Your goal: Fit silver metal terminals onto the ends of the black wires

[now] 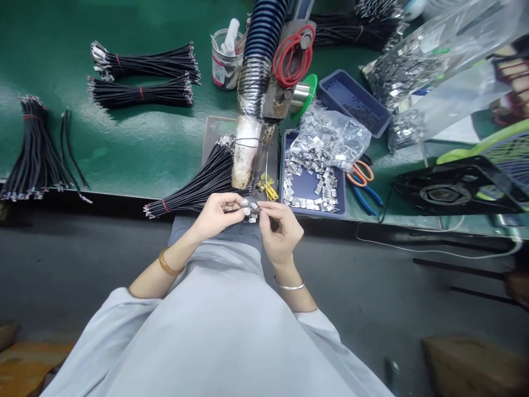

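Just off the worktop's near edge, at its middle, the left hand and right hand meet fingertip to fingertip, both pinching a small metal clip between thumb and forefinger. A wire bundle lies at that near edge beside the left hand. A blue tray of loose clips sits just beyond the right hand, with scissors to its right.

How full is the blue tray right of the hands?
Partly full. Metal clips lie scattered over the blue tray, bare floor shows between them, and a plastic bag of clips covers its far end.
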Demonstrator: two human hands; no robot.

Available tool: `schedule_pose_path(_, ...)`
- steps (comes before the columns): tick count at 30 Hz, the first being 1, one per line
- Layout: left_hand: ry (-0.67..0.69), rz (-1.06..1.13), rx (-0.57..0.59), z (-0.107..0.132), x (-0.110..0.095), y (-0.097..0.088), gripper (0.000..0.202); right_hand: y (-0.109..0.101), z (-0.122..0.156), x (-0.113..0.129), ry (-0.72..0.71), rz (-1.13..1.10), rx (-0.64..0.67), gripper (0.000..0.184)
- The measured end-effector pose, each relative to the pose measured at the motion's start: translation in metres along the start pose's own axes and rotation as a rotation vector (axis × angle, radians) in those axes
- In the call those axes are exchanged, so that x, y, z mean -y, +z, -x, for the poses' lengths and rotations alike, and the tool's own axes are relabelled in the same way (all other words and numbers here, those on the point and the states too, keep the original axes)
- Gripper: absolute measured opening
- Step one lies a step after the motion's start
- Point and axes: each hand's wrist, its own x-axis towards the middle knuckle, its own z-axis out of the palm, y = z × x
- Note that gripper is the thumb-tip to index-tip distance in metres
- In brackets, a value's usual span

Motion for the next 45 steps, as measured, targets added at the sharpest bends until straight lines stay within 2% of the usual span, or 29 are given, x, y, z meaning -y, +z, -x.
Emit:
schedule_pose_path(3, 0.015, 0.021, -0.024, -0.001, 0.000, 0.001, 0.023, 0.003, 0.001, -0.003, 0.121, -0.039, -0.051, 0.009)
schedule_pose_path(5, 0.039, 0.022, -0.043, -0.002, 0.001, 0.001, 0.021, 0.004, 0.003, -0.005, 0.135, -0.064, -0.057, 0.008)
schedule_pose_path(10, 0.078, 0.003, -0.074, -0.003, 0.002, 0.004, 0.024, 0.003, 0.006, -0.009, -0.015, 0.008, 0.012, 0.011)
schedule_pose_path(16, 0.069, 0.011, -0.158, -0.004, 0.002, 0.009, 0.021, 0.003, 0.000, -0.012, -0.224, 0.150, 0.031, 0.019)
schedule_pose_path(25, 0.080, -0.039, -0.268, -0.004, -0.001, 0.016, 0.022, 0.005, -0.010, -0.015, -0.277, 0.175, 0.038, 0.022)
schedule_pose_path(30, 0.101, -0.035, -0.290, -0.002, -0.002, 0.018, 0.019, 0.005, -0.012, -0.013, -0.314, 0.205, 0.039, 0.020)
schedule_pose_path(37, 0.055, -0.034, -0.295, 0.000, -0.001, 0.018, 0.017, 0.002, -0.010, -0.014, -0.366, 0.208, 0.046, 0.019)
schedule_pose_path(41, 0.054, -0.037, -0.293, 0.001, 0.000, 0.019, 0.016, 0.002, -0.009, -0.012, -0.280, 0.179, 0.020, 0.014)
schedule_pose_path(45, 0.059, -0.035, -0.273, 0.003, -0.002, 0.018, 0.015, 0.003, -0.007, -0.007, -0.024, 0.095, 0.019, 0.009)
